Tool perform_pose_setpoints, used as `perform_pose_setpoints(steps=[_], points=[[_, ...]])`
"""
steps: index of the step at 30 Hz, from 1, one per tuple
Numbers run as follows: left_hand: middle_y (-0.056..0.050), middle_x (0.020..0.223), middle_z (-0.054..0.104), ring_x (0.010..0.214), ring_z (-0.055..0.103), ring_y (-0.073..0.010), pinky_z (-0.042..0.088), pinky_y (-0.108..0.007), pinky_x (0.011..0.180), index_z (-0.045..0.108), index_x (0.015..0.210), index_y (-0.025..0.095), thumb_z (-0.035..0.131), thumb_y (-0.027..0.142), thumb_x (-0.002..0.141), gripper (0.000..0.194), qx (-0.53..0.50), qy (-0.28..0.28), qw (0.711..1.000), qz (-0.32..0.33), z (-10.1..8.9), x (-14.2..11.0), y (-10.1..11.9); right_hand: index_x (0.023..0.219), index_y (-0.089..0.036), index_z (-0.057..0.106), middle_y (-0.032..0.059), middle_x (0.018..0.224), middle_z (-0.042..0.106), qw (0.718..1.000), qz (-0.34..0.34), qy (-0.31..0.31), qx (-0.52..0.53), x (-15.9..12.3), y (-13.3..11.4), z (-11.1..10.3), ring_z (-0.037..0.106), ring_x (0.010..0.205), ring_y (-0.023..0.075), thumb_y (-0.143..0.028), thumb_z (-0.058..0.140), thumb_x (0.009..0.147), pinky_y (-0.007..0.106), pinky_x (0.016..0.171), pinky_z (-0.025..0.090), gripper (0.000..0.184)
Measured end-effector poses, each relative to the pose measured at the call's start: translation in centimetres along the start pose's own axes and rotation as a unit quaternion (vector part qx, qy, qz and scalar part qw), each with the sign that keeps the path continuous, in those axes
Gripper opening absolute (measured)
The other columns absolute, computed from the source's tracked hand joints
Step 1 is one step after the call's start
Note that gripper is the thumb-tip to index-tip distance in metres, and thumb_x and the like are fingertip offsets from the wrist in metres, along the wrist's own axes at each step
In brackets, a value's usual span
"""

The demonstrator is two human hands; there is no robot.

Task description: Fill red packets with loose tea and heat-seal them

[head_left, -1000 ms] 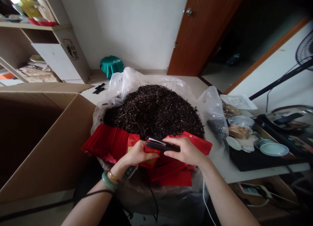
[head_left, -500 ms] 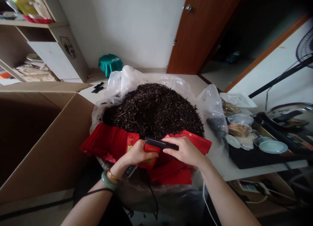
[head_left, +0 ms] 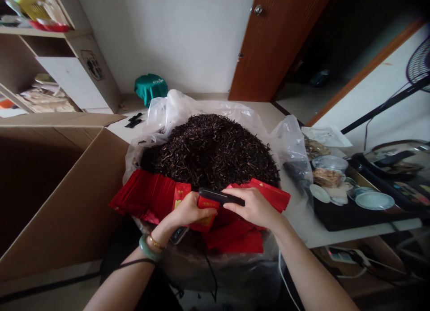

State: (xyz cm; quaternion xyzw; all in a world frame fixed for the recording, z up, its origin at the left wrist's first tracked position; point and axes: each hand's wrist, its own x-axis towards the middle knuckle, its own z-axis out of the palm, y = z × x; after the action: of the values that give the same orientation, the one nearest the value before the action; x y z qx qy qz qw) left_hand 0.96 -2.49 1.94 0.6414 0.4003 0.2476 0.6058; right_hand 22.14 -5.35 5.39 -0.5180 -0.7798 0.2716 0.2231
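Note:
My left hand [head_left: 192, 209] is closed on a red packet [head_left: 205, 204] with gold print, pinching it by its left side. In my right hand [head_left: 255, 206] is a slim black handheld bag sealer [head_left: 221, 197], lying across the packet's top edge. Behind both hands rises a heap of dark, twisted tea leaves [head_left: 215, 149] on a clear plastic sheet [head_left: 235, 107]. A fanned row of red packets [head_left: 144, 194] rests to the left, and more loose red packets [head_left: 235, 241] lie below and right of my hands. A small digital scale [head_left: 178, 235] shows partly under my left wrist.
An open cardboard box [head_left: 83, 194] stands at the left. On the right, a side table holds a jar [head_left: 331, 165], small dishes [head_left: 374, 200] and a black tray [head_left: 339, 221]. A green-covered stool [head_left: 151, 88] stands by the wall. Cords hang below my hands.
Hands, packet and black sealer hold almost the same place; the whole view has shifted only very slightly.

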Motion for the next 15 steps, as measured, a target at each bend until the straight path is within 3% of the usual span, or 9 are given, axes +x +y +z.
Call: perform_pose_setpoints(steps=[6, 11, 15], points=[[-0.005, 0.083, 0.075, 0.076, 0.067, -0.0207, 0.052, -0.027, 0.070, 0.074, 0.086, 0.012, 0.075, 0.030, 0.064, 0.028, 0.007, 0.008, 1.000, 0.009, 0.05, 0.23, -0.62, 0.120, -0.022, 0.065, 0.0070, 0.115, 0.071, 0.999, 0.019, 0.003, 0.050, 0.03, 0.66, 0.09, 0.067, 0.106, 0.0245, -0.034, 0.067, 0.080, 0.037, 0.093, 0.052, 0.042], [-0.004, 0.076, 0.074, 0.067, 0.065, -0.0186, 0.050, -0.025, 0.063, 0.074, 0.081, 0.011, 0.074, 0.033, 0.067, 0.026, 0.012, -0.002, 1.000, -0.009, 0.11, 0.35, -1.01, 0.123, -0.021, 0.062, 0.0085, 0.121, 0.068, 0.996, 0.031, 0.010, 0.080, -0.02, 1.07, -0.24, 0.064, 0.110, 0.0252, -0.038, 0.068, 0.079, 0.039, 0.096, 0.051, 0.047], [-0.007, 0.088, 0.076, 0.080, 0.068, -0.0221, 0.053, -0.029, 0.075, 0.073, 0.091, 0.011, 0.072, 0.029, 0.069, 0.028, -0.004, -0.008, 0.999, 0.040, 0.01, 0.37, -1.01, 0.123, -0.022, 0.062, 0.0069, 0.118, 0.070, 0.997, 0.023, -0.026, 0.074, -0.07, 0.99, -0.26, 0.066, 0.106, 0.0238, -0.038, 0.070, 0.079, 0.036, 0.092, 0.053, 0.048]])
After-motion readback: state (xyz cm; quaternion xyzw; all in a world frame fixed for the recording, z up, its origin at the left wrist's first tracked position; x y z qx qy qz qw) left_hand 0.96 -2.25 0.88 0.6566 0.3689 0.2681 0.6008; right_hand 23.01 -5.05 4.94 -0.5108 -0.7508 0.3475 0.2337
